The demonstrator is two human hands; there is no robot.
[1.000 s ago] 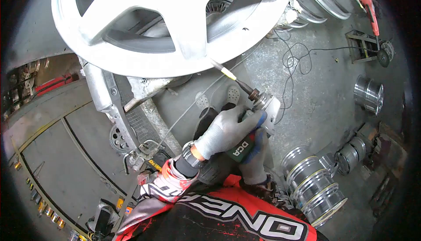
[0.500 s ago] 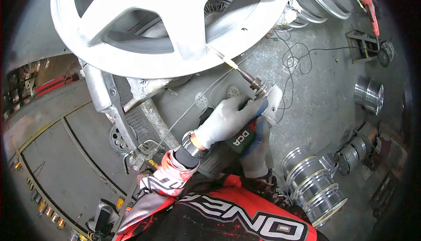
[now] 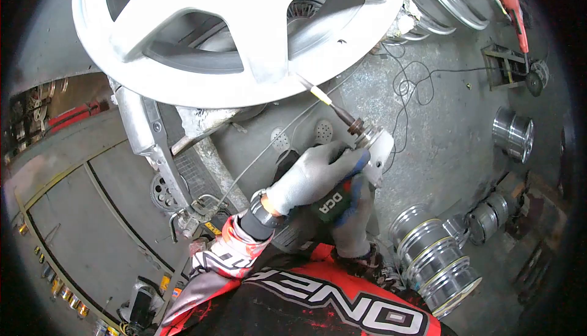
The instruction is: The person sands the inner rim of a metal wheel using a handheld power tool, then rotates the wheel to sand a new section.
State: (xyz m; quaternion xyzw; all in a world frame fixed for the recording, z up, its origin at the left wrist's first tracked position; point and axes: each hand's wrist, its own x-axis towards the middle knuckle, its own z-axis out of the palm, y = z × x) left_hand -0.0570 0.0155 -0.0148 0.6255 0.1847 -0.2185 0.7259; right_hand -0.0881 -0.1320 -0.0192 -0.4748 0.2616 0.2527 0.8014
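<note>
My gloved left hand (image 3: 306, 174), with a watch at the wrist, is wrapped over the front of a green DCA grinder (image 3: 331, 205). Below it, my gloved right hand (image 3: 353, 232) grips the grinder's body. A metal shaft with a yellow band (image 3: 320, 96) sticks out from the silver head (image 3: 379, 152) toward the upper left. Its thin tip reaches the lower end of a spoke on a large silver alloy wheel (image 3: 265, 48). The wheel lies face up across the top of the view, on a stand. Fingertips on the far side of the grinder are partly hidden.
Stacked shiny rims (image 3: 431, 250) stand on the floor to the right, with another rim (image 3: 513, 134) farther off. A black cable (image 3: 422, 82) loops over the floor. A metal arm (image 3: 137, 122) supports the wheel area at left. A red tool (image 3: 507, 0) hangs top right.
Both hands and the grinder have shifted slightly down in view, the shaft staying near the same spoke. The grip is unchanged.
</note>
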